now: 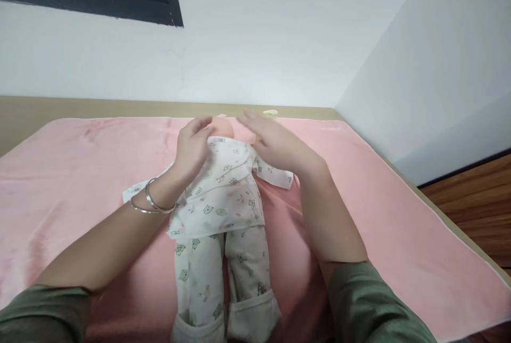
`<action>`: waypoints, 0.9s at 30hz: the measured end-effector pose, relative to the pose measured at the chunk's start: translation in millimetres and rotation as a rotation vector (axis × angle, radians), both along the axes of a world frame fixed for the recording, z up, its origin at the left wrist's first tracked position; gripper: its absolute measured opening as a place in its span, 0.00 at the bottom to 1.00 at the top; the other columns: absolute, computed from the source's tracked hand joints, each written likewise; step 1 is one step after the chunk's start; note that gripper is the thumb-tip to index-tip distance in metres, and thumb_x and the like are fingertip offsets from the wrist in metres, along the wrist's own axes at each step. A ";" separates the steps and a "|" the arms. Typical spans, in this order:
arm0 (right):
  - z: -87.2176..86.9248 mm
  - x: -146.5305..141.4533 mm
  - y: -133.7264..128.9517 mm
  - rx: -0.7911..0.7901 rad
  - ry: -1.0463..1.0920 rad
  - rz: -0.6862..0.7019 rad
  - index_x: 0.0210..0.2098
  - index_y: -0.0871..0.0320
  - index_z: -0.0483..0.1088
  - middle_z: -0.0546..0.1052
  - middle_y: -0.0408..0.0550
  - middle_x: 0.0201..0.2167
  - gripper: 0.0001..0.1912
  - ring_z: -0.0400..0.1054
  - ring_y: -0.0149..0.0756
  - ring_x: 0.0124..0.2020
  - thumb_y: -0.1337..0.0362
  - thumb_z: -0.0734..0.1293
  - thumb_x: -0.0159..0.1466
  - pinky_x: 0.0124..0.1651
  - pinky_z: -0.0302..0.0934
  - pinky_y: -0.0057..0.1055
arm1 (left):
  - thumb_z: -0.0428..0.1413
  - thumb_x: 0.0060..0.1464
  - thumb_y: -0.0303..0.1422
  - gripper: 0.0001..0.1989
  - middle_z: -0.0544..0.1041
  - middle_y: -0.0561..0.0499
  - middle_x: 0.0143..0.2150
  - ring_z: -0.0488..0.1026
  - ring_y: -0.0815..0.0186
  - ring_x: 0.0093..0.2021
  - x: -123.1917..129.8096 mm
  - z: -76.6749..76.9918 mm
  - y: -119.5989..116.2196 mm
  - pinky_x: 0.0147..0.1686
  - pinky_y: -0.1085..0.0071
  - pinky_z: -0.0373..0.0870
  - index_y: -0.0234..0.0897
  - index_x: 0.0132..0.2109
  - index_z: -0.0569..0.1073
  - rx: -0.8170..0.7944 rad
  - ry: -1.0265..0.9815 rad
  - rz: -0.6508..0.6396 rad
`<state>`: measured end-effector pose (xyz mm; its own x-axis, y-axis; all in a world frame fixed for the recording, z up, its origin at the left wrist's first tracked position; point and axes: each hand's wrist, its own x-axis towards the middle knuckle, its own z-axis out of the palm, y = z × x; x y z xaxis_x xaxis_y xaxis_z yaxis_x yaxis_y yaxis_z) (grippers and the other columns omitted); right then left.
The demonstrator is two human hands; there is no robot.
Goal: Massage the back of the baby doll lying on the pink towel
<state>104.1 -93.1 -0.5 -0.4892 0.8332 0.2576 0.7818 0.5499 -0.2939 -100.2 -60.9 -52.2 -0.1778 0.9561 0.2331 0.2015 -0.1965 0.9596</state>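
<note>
A doll in a white printed top (227, 188) and matching trousers (203, 279) lies on its back, feet towards me. Its rounded, skin-toned head (222, 128) shows partly between my hands. My left hand (194, 146) is beside the head and left shoulder area, fingers extended and holding nothing visible. Over the other shoulder is my right hand (273, 140), its fingers stretched out and slightly blurred. The two hands are apart, palms facing inward. Both sleeves of the top spread outward; my left wrist partly covers one. The trouser cuffs are folded up.
A pink blanket (99, 167) lies under the doll on a tan surface (120, 106). Behind the right hand is a small pale-yellow item (270, 114). White walls border the back and right; a dark window frame (167, 2) is upper left, brown wood (479, 210) right.
</note>
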 end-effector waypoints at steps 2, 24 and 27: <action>3.8 10.7 11.6 0.115 0.097 -0.120 0.72 0.51 0.56 0.55 0.40 0.76 0.38 0.45 0.42 0.77 0.75 0.53 0.63 0.77 0.45 0.52 | 0.50 0.58 0.33 0.17 0.79 0.43 0.58 0.72 0.54 0.64 28.0 22.0 4.6 0.70 0.56 0.63 0.36 0.50 0.78 -0.062 -0.269 -0.139; -18.0 0.4 67.6 0.148 -0.010 -0.563 0.50 0.63 0.77 0.82 0.56 0.49 0.23 0.74 0.48 0.57 0.71 0.55 0.63 0.77 0.29 0.58 | 0.39 0.68 0.44 0.35 0.59 0.34 0.74 0.61 0.60 0.73 92.7 44.5 30.4 0.68 0.67 0.65 0.26 0.73 0.53 -0.525 -0.848 -0.462; -15.9 -6.9 66.8 0.141 -0.021 -0.598 0.53 0.65 0.76 0.80 0.59 0.53 0.25 0.73 0.48 0.59 0.72 0.55 0.63 0.77 0.31 0.57 | 0.37 0.67 0.44 0.35 0.59 0.36 0.74 0.59 0.59 0.74 66.3 47.8 17.4 0.69 0.64 0.65 0.28 0.74 0.53 -0.520 -0.753 -0.486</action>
<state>97.2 -26.3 -16.4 0.0458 0.9238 0.3802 0.9718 0.0469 -0.2313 -33.9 -43.5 -4.4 0.3256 0.9143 -0.2410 -0.4763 0.3788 0.7935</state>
